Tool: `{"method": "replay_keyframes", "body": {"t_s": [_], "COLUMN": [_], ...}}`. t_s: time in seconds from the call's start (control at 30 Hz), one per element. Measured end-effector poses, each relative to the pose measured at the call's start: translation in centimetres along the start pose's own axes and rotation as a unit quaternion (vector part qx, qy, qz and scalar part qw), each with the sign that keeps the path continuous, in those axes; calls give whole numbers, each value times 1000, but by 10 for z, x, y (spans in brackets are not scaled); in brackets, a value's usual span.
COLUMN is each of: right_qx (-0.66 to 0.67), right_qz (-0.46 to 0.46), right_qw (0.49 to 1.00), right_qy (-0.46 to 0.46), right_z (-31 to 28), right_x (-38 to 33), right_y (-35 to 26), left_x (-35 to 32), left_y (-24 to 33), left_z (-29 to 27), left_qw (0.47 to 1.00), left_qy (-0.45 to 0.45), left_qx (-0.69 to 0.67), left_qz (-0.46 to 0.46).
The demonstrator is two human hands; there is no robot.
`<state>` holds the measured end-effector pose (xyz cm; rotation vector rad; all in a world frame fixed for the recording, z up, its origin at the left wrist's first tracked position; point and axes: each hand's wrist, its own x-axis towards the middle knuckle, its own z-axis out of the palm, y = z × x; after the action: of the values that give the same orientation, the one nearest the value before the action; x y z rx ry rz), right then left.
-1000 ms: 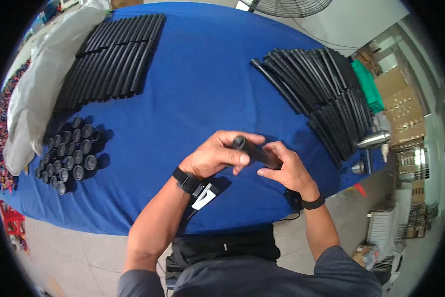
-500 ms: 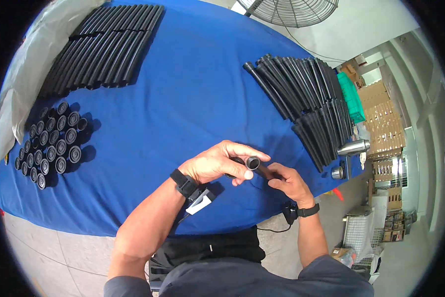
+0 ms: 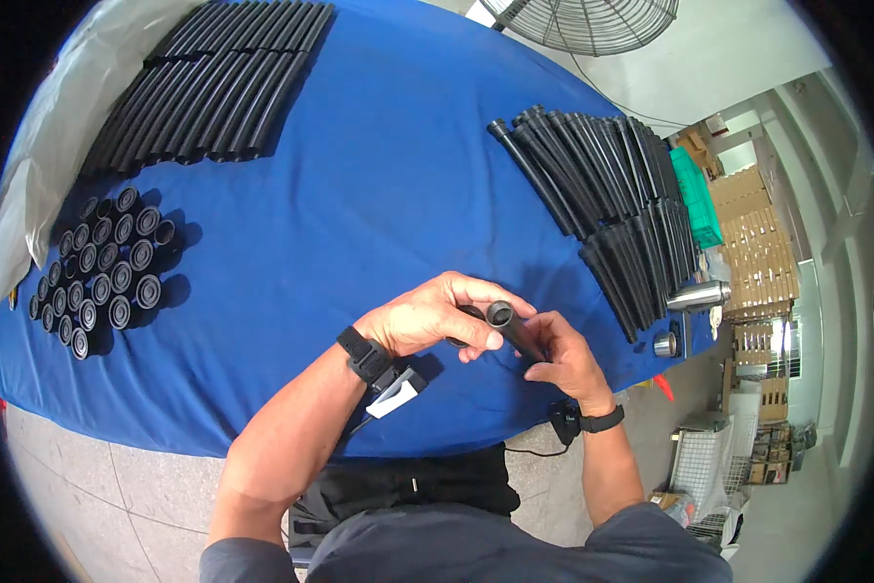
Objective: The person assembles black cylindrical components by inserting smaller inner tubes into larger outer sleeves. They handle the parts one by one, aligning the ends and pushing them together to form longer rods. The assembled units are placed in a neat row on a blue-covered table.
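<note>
Over the near part of the blue-covered table, my right hand (image 3: 565,358) is closed round a black tube (image 3: 523,337), whose open end tilts up toward my left hand (image 3: 442,316). In that left hand sits a black round cap (image 3: 469,315), partly hidden by the fingers and thumb. My left thumb and fingertips lie at the tube's open rim; whether they press on it I cannot tell. Loose black round caps (image 3: 119,280) with ringed faces stand in a cluster at the left.
Black tubes (image 3: 223,87) lie in rows at the far left beside a translucent plastic sheet (image 3: 58,136). More black tubes (image 3: 602,185) are stacked at the right, near a green crate (image 3: 695,194) and a steel flask (image 3: 699,294). A wire-caged fan (image 3: 593,21) stands beyond the table.
The tube has turned slightly in my right hand, with its open end tipped more upright. Both hands stay close together; the whole view has shifted a little.
</note>
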<state>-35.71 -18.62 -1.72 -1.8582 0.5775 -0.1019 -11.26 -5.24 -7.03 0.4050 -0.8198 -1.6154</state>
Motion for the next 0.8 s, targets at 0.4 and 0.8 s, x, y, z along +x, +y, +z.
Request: {"method": "replay_keyframes", "body": {"t_s": [0.4,0.8], "right_qx": [-297,588], "right_qz": [-159,24], "right_qw": [941,779], "right_qy": [20,217], "right_z": [12,-3], "right_x": [10,19], "right_y": [-43,9], "left_x": [2,9], "left_y": [-4,-8], "left_z": [1,7], "left_qw": [999,994], "left_qy": [-6,108], "left_qx": [-19,30], "left_qz": [26,-10]}}
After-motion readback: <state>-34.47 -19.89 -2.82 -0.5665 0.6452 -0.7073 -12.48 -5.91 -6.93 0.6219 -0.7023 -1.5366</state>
